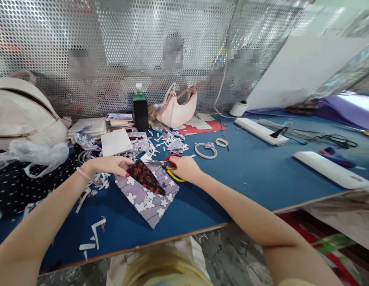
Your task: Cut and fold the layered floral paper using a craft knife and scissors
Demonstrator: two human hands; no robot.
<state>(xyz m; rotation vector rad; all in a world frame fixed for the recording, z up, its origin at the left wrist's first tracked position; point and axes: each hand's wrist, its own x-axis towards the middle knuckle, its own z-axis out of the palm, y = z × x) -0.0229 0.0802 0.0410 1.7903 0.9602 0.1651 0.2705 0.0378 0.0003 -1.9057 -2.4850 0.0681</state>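
My left hand [114, 165] is closed on the upper left edge of a purple fabric piece [154, 213] printed with white flowers. A dark panel [145, 177] with a red pattern shows in the middle of that piece. In my right hand [186, 167] is a pair of scissors [176, 176] with red and yellow handles. Its blades point left across the top edge of the fabric. Whether the blades are parted is too small to tell. White and purple offcuts [98, 184] lie left of my left hand, and a white square [116, 142] rests just beyond it.
A white backpack [24, 107] and a clear plastic bag [44, 155] are at the left. Toward the back stand a phone [119, 116], a bottle [139, 93] and a pink handbag [178, 113]. Tape rolls [205, 151] and white power strips [330, 170] lie to the right. Behind is a perforated metal screen [127, 43].
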